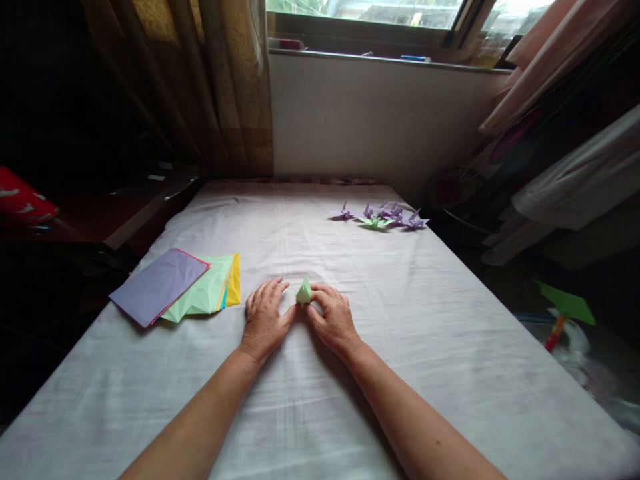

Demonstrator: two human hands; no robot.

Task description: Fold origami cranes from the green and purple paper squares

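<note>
- head view: small pale-green folded-paper piece (304,292) sits between left hand (267,317) and right hand (333,317), long axis pointing far or upright, cannot tell which.
- right hand is nearer, pinching its right side.
- left hand spreads loosely, thumb beside it, contact unclear.

Midway Across the Cloth-Covered Surface (450,373)

A small folded paper (304,291) is placed between the two hands, gripped at its right by the right hand (333,318) and flanked closely by the left hand (267,320). Farther left, overlapping paper sheets (163,287) are stacked. Paper cranes (395,215) are grouped behind and to the right, near the far right edge. The surface is backed by a wall (350,113), with a window (370,9) set above; a curtain (240,93) is hung at left, clothes (575,180) at right.
</note>
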